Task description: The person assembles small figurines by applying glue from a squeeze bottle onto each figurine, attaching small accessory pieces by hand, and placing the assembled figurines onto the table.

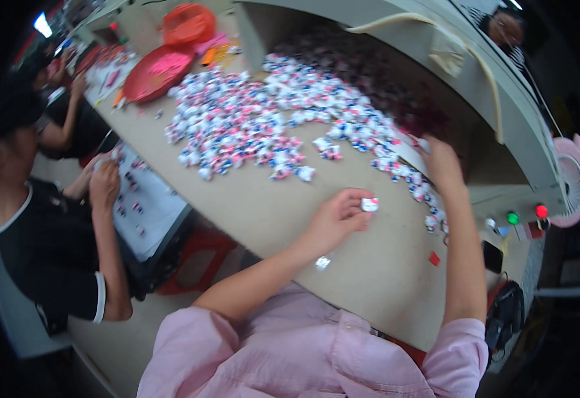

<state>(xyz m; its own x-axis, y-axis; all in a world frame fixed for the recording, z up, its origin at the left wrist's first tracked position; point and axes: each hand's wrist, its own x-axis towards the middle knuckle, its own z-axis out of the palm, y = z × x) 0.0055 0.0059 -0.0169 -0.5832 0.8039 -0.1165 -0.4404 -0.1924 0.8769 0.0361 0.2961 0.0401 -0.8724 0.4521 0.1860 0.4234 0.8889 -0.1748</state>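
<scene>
Hundreds of small wrapped pieces, white with red and blue, heaped in a pile [263, 119] across the far half of the table [369, 278]. Left hand [335, 219] just nearer than the pile, over bare tabletop, fingers curled in with thumb and fingertips pinched on one small white piece [369, 204]. Right hand [441, 162] at the pile's right-hand edge, palm down among the scattered pieces, fingers bent; whether anything is gripped under them, cannot tell. One loose silvery scrap [322, 263] on the table well nearer than the pile, close to the left forearm. Small red scrap [434, 259] nearer than the pile, beside the right forearm. Red tray [157, 74] touching the pile's far left edge, orange basket [188, 24] beyond it. Green button [513, 217] and red button [541, 211] right of the pile, on the machine's front edge. Another person in black [44, 239] left of the pile, hands over a white sheet.
</scene>
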